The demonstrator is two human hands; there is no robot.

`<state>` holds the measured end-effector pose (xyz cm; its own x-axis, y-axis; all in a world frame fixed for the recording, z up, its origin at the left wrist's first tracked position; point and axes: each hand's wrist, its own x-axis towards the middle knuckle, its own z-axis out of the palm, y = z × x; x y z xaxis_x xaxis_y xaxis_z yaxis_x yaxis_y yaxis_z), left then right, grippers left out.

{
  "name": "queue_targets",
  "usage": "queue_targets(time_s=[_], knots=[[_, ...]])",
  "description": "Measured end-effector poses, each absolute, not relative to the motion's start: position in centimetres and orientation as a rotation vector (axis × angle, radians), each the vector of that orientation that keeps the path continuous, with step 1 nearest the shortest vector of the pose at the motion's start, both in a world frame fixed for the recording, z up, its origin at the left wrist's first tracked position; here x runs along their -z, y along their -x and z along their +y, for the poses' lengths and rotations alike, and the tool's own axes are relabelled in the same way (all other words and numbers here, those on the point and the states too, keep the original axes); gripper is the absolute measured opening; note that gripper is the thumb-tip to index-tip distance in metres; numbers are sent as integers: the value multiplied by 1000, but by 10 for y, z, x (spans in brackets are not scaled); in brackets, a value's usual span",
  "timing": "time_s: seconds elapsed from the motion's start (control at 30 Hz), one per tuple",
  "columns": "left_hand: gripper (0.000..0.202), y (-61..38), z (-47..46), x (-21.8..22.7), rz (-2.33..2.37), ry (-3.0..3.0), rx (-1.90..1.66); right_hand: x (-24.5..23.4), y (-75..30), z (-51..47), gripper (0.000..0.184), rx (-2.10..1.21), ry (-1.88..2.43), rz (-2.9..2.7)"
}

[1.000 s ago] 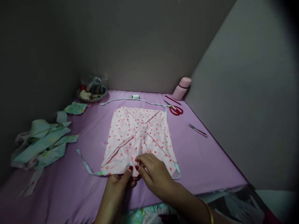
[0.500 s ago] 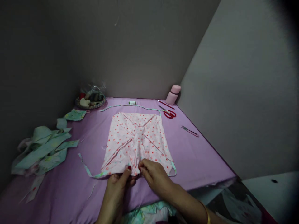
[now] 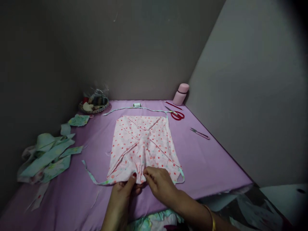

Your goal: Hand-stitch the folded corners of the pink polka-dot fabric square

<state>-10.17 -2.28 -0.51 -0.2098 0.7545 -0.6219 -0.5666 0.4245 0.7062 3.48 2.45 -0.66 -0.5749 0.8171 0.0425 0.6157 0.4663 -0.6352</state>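
Since a second ago the right hand [image 3: 160,183] has slid slightly toward six o'clock, closing on the left hand [image 3: 125,189]. Both now pinch the near hem of the pink dotted cloth [image 3: 144,144], which lies flat mid-table; red scissors [image 3: 177,115] rest at one o'clock.

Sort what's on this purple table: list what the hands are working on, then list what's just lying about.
In hand:
left hand, right hand, both pinching the near edge of the pink dotted cloth; its green trim strip.

Lying about:
red scissors, thread snips, white spool, pink bottle, basket, green scraps.
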Motion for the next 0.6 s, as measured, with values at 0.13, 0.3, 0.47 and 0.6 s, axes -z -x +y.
queue_targets(time_s=[0.13,0.3,0.47,0.6], knots=[[36,101,-23,4,1308,-224,-1220,0,-36,28,18,-779,1188,-2429],[32,101,-22,7,1335,-242,-1250,-28,-32,33,17,-502,1097,-2387],[27,105,-24,9,1330,-405,-1225,-27,-8,35,11,-402,944,-2618],[27,111,-24,8,1477,-633,-1163,-26,-1,40,9,-219,858,-2784]])
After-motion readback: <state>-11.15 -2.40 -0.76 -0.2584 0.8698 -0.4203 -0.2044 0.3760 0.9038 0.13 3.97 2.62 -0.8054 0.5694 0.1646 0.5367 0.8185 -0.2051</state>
